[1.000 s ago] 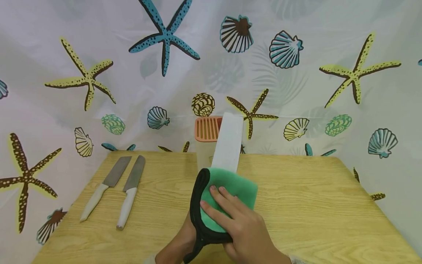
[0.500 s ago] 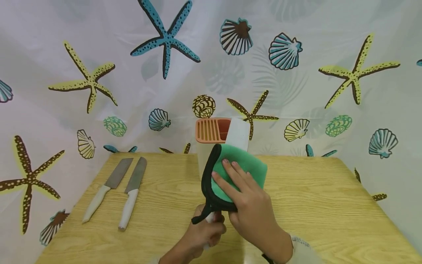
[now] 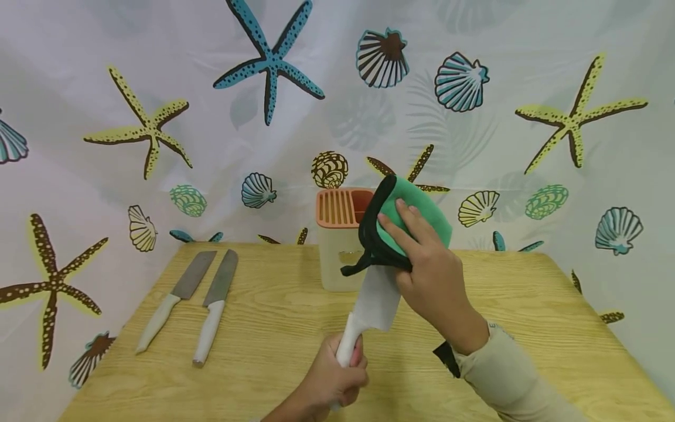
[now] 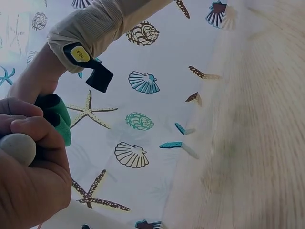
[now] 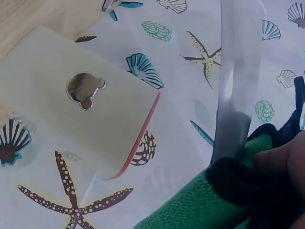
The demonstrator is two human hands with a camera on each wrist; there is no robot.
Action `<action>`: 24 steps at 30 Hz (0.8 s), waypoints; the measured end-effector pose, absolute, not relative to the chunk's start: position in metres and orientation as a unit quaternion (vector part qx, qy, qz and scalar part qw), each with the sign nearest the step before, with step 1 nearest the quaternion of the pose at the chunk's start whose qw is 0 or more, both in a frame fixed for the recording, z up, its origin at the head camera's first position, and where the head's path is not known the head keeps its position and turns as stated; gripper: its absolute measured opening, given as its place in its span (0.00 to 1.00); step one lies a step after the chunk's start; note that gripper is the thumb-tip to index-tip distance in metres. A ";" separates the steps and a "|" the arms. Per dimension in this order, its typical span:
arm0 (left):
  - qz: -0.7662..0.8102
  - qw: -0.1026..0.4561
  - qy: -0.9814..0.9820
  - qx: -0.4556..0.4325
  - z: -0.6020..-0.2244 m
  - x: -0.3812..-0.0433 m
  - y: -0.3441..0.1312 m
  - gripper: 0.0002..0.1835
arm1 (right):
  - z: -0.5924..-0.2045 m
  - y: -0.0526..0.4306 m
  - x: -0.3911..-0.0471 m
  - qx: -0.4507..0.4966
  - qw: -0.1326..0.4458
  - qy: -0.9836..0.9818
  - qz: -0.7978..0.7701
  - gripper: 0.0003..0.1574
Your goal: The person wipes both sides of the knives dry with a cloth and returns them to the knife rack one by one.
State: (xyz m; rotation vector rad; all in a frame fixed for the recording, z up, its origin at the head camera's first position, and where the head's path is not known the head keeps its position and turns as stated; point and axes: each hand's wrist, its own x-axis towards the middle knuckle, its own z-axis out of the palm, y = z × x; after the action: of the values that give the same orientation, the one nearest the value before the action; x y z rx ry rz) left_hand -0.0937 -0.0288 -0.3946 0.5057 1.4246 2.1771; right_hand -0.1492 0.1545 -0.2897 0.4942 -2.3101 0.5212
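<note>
A white fabric backdrop printed with starfish and shells (image 3: 337, 76) rises behind a light wood-grain table (image 3: 501, 322). Near the middle of the table's far edge stands a cream, box-shaped knife holder with a slotted orange top (image 3: 334, 275). In front of it, a broad-bladed metal knife with a white handle (image 3: 377, 299) is held tilted above the table, blade upward. By the table's left edge, toward the far-left corner, lie 2 more: an off-white-handled wide knife (image 3: 178, 299) and, just beside it, a white-handled narrower knife (image 3: 213, 305), both blades toward the far edge. A green cloth with black edging (image 3: 422, 214) is folded over the raised blade's upper part. The right hand (image 3: 429, 264) grips this cloth against the blade; the left hand (image 3: 337, 375) is clenched round the handle.
</note>
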 end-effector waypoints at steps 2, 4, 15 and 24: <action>0.798 0.245 0.518 0.186 -0.395 -0.094 -0.029 0.14 | -0.293 0.153 -0.147 0.199 0.357 -0.891 0.197 0.51; 0.800 0.248 0.515 0.181 -0.395 -0.094 -0.030 0.13 | -0.297 0.150 -0.143 0.210 0.363 -0.888 0.189 0.50; 0.803 0.238 0.524 0.155 -0.393 -0.099 -0.033 0.15 | -0.319 0.133 -0.111 0.268 0.309 -0.895 0.178 0.45; 0.798 0.200 0.545 0.160 -0.390 -0.108 -0.044 0.07 | -0.323 0.131 -0.085 0.332 0.193 -0.893 0.234 0.55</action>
State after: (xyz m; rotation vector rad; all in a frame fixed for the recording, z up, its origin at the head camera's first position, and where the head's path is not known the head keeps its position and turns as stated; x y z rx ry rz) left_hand -0.1081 -0.0437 -0.3897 0.4467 1.5244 2.2320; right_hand -0.0851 0.1307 -0.3226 0.9305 -2.5070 0.6563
